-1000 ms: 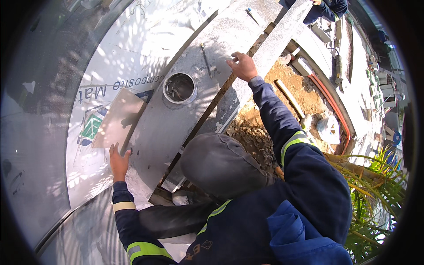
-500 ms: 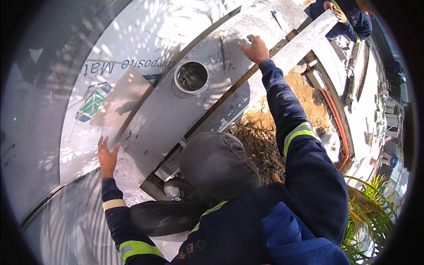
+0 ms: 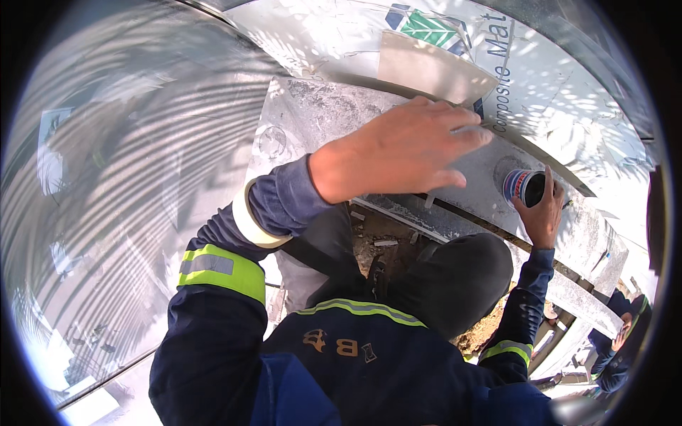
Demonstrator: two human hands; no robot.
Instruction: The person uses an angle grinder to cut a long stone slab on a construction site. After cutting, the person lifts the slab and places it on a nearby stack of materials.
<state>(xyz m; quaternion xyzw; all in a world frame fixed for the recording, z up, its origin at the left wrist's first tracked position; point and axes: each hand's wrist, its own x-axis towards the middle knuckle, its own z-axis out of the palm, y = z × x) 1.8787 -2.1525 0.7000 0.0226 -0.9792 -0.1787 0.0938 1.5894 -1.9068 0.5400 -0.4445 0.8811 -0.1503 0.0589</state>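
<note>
My left hand (image 3: 412, 149) hovers above a grey, dusty curved slab (image 3: 312, 99) with its fingers stretched out and nothing in them. Farther right on the slab is a small open tin (image 3: 513, 184) with a coloured label and dark contents. My right hand (image 3: 543, 216) reaches around the tin, thumb on the near side and forefinger along the far side of the rim. A damp-looking dark patch surrounds the tin's base. A long, narrow grey strip (image 3: 455, 226) runs along the near side of the slab, with a dark gap between them.
A beige flat piece (image 3: 430, 67) leans over the slab's far edge, on a printed white sheet (image 3: 554, 92). Between my knees lies rubble (image 3: 380, 241). At the lower right, a co-worker's hand (image 3: 624, 332) rests by a pale board (image 3: 579, 302). Shadow-striped glossy sheeting (image 3: 142, 177) spreads leftward.
My view has swung left. My right hand has come from the bare slab to the tin. My left hand has lifted from the slab's end and is now over its middle.
</note>
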